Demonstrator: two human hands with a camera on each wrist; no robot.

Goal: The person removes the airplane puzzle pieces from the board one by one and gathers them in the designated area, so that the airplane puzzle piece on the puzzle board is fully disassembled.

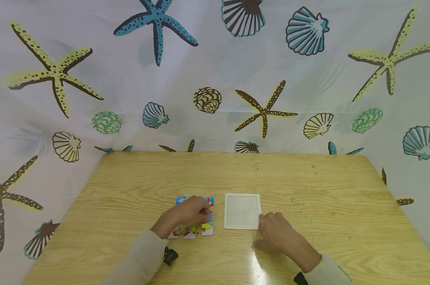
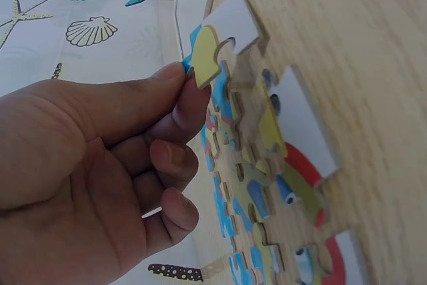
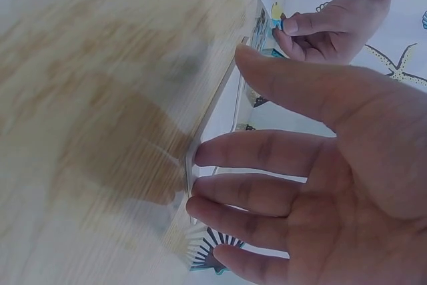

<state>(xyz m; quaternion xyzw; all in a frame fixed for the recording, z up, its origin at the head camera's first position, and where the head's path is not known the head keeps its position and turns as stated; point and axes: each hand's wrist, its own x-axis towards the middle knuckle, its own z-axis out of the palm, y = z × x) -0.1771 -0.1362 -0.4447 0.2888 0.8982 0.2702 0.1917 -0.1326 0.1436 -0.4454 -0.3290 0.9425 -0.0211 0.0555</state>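
My left hand [image 1: 193, 210] is over a cluster of jigsaw puzzle pieces [image 1: 189, 233], left of the tabletop's middle. Between thumb and forefinger it pinches one puzzle piece [image 2: 235, 21], yellow, white and blue, tilted up in the left wrist view; the other fingers curl loosely. Several more pieces lie beside it in loose rows, with small gaps between them. A square white puzzle tray [image 1: 242, 212] with a raised rim lies flat to the right of the cluster. At the tray's right edge rest the fingertips of my right hand [image 1: 276, 232], its fingers extended and its palm holding nothing.
The light wooden table [image 1: 307, 186] runs back to a pale cloth [image 1: 186, 83] printed with starfish and shells, which also hangs along both sides. A dark camera mount [image 1: 170, 256] sits at the left wrist, close over the table.
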